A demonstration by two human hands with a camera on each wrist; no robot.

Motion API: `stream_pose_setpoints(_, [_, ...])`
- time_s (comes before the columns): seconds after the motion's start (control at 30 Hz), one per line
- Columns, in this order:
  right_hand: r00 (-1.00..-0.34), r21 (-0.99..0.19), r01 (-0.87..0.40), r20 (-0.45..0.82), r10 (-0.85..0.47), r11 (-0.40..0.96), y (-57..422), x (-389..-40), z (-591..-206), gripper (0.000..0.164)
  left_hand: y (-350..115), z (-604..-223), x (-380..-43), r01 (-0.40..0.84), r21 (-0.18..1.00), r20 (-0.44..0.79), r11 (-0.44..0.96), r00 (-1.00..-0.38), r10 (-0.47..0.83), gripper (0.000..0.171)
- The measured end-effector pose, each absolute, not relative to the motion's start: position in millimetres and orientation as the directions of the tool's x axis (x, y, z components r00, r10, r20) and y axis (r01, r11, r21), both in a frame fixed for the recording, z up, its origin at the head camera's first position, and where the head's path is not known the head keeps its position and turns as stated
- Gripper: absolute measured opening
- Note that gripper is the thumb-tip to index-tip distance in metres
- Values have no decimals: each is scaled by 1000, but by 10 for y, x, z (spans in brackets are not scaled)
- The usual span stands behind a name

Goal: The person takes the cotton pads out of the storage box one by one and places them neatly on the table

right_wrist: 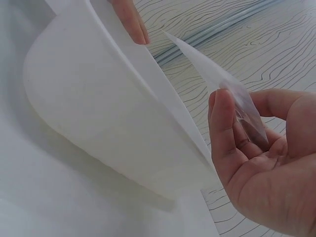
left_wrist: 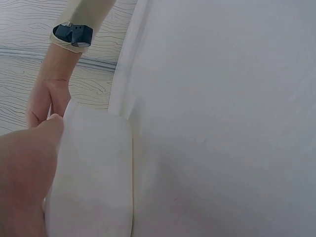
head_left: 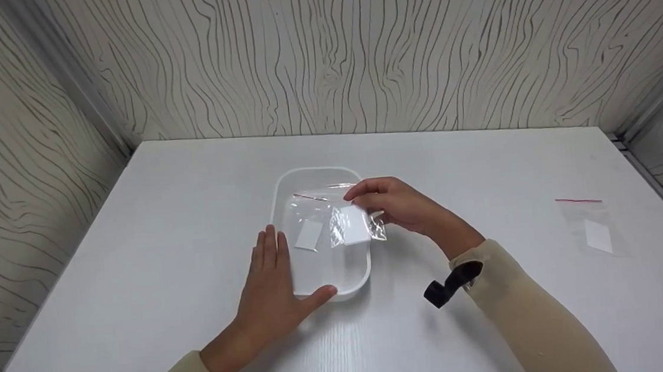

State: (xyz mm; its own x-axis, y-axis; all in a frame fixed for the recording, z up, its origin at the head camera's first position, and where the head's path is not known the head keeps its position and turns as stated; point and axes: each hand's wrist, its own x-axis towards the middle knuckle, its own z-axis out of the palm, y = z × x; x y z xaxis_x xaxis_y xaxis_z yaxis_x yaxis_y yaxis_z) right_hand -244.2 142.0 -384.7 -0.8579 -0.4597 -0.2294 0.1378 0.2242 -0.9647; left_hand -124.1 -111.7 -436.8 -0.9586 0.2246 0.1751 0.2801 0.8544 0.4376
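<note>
A white plastic tub (head_left: 326, 274) stands on the table. My left hand (head_left: 269, 294) rests on its left and front rim, fingers straight and thumb spread along the front edge. Over the tub's right side, my right hand (head_left: 401, 204) pinches a clear zip bag (head_left: 356, 225) with a white card inside. The right wrist view shows that held bag (right_wrist: 215, 74) between thumb and fingers, tilted beside the tub wall (right_wrist: 98, 108). A second zip bag (head_left: 310, 234), with a red seal line and a white card, is in the tub.
Another red-sealed zip bag (head_left: 589, 229) with a white card lies at the right of the white table (head_left: 189, 185). Wood-patterned panels (head_left: 327, 56) rise behind the table and at both sides.
</note>
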Motion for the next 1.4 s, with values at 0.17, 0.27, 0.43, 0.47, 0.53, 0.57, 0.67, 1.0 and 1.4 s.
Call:
stream_pose_setpoints(0.17, [-855, -966, 141, -229, -465, 217, 1458, -2425, -3865, 33, -1118, -4363, -1243, 279, 440, 171, 853, -959, 225, 120])
stream_pose_setpoints(0.27, [-855, -966, 147, -232, -464, 212, 1485, -2411, -3877, 31, -1119, -4359, -1243, 278, 442, 169, 853, -960, 225, 120])
stream_pose_setpoints(0.43, [-853, -969, 152, -228, -470, 194, 1537, -2396, -3897, 32, -1120, -4352, -1236, 277, 454, 172, 847, -960, 221, 120])
stream_pose_setpoints(0.47, [-852, -970, 151, -225, -472, 189, 1550, -2392, -3898, 32, -1120, -4352, -1236, 276, 458, 173, 845, -960, 220, 120])
stream_pose_setpoints(0.53, [-854, -971, 147, -220, -471, 187, 1579, -2385, -3896, 33, -1119, -4353, -1236, 274, 460, 170, 844, -961, 219, 120])
stream_pose_setpoints(0.57, [-856, -971, 145, -218, -468, 188, 1594, -2382, -3895, 33, -1118, -4353, -1236, 273, 463, 169, 843, -961, 218, 120])
stream_pose_setpoints(0.67, [-862, -972, 139, -214, -460, 191, 1636, -2380, -3898, 33, -1117, -4357, -1241, 272, 462, 167, 844, -961, 219, 120])
stream_pose_setpoints(1.0, [-863, -969, 140, -220, -455, 204, 1730, -2354, -3941, 32, -1123, -4368, -1245, 268, 469, 159, 842, -963, 218, 120])
stream_pose_setpoints(1.4, [-855, -974, 139, -209, -475, 178, 1883, -2306, -3933, 28, -1128, -4359, -1235, 270, 460, 155, 846, -962, 223, 120])
